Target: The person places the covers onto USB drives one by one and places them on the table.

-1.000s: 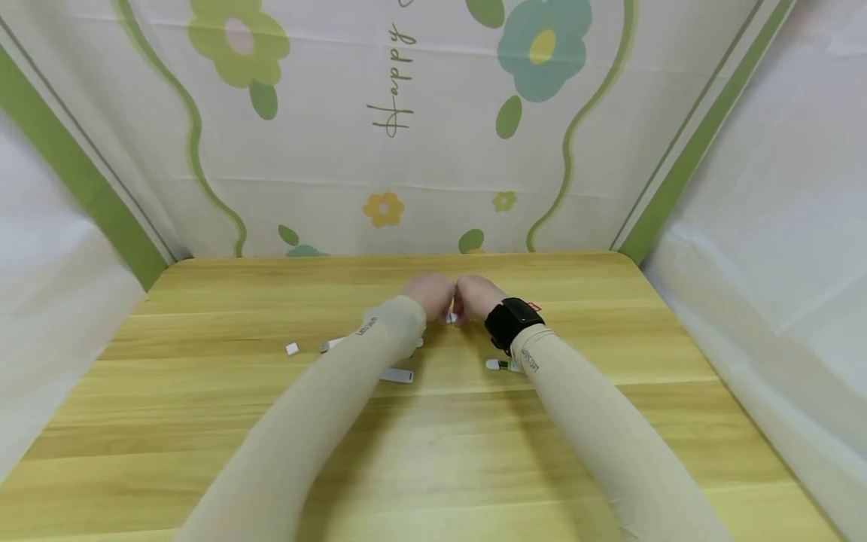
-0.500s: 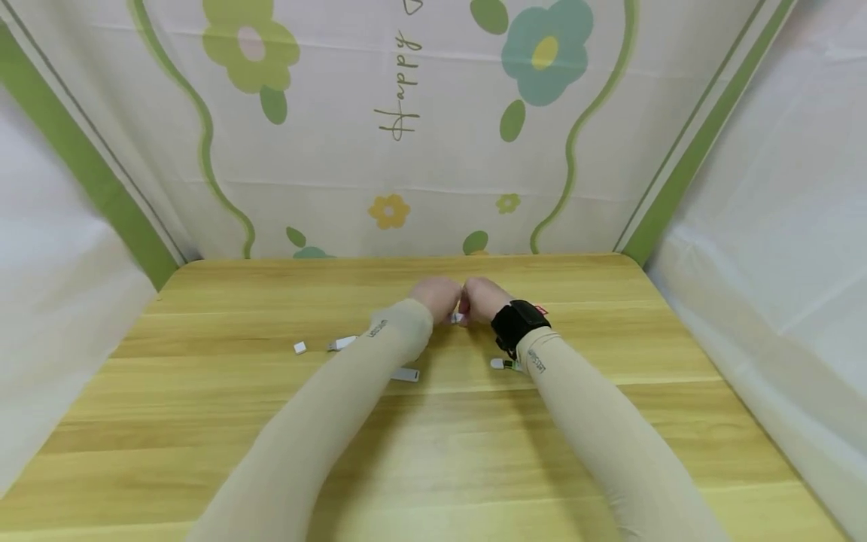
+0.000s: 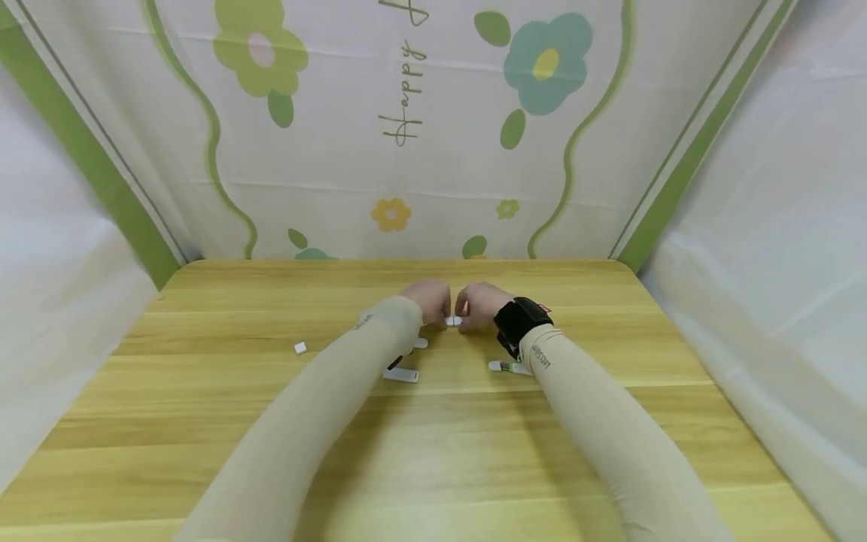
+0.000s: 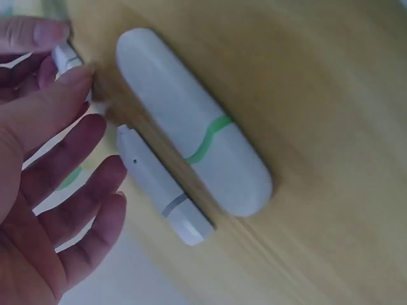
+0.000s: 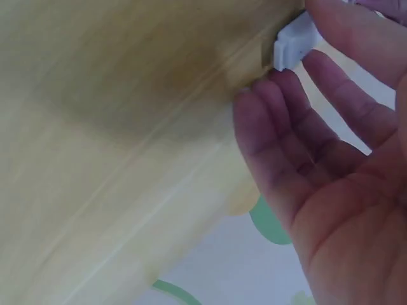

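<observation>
Both hands meet near the table's back middle in the head view, with a small white stick [image 3: 454, 321] between their fingertips. The left hand [image 3: 427, 299] pinches its left end between thumb and finger; the right hand [image 3: 482, 303] pinches its right end. The left wrist view shows the left hand [image 4: 25, 229] with its other fingers loosely spread beside a white stick with a grey band [image 4: 152, 178] and a larger rounded white case with a green stripe [image 4: 184, 108]. In the right wrist view the right hand [image 5: 350, 210] grips a white end piece [image 5: 296, 43], partly covered by the thumb.
On the wooden table [image 3: 433, 467] lie a small white cap [image 3: 300, 348] at the left, a flat white stick [image 3: 402, 375] beside the left sleeve, and a white-and-green piece [image 3: 512, 367] by the right wrist. A flowered cloth [image 3: 325, 150] hangs behind.
The hands have drawn slightly apart, showing more of the small white stick between them. The left sleeve has shifted left and hides a white stick with a metal plug seen before.
</observation>
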A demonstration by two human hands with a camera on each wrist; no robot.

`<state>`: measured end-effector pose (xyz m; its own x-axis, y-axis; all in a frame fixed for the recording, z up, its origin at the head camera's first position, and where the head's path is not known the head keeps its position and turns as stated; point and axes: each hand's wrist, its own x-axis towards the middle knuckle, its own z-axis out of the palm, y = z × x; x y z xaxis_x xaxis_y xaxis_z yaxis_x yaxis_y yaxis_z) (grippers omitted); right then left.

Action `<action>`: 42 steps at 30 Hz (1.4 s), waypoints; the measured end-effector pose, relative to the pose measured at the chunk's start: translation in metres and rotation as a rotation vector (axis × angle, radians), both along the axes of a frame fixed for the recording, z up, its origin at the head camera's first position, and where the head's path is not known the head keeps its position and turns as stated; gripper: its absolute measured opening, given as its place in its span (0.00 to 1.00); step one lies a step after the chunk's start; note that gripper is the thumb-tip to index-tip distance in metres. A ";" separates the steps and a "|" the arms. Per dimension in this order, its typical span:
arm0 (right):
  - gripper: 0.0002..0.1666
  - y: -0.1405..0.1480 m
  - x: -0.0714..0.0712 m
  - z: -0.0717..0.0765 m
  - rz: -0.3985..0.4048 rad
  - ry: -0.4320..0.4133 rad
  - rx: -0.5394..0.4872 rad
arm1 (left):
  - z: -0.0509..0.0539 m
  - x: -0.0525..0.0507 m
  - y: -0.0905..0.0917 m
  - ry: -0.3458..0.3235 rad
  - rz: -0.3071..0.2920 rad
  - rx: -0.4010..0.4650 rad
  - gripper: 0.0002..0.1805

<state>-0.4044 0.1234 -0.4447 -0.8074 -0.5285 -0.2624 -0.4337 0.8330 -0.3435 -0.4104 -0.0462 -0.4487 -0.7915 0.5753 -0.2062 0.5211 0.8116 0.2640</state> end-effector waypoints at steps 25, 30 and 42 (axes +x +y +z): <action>0.08 0.076 0.096 0.034 0.087 0.085 -0.012 | 0.020 0.073 0.064 -0.019 -0.218 -0.106 0.16; 0.06 0.080 0.106 0.024 0.050 0.056 -0.072 | 0.013 0.077 0.069 -0.037 -0.223 -0.092 0.09; 0.03 0.086 0.117 0.011 0.091 0.179 -0.123 | 0.016 0.085 0.077 0.038 -0.220 -0.051 0.05</action>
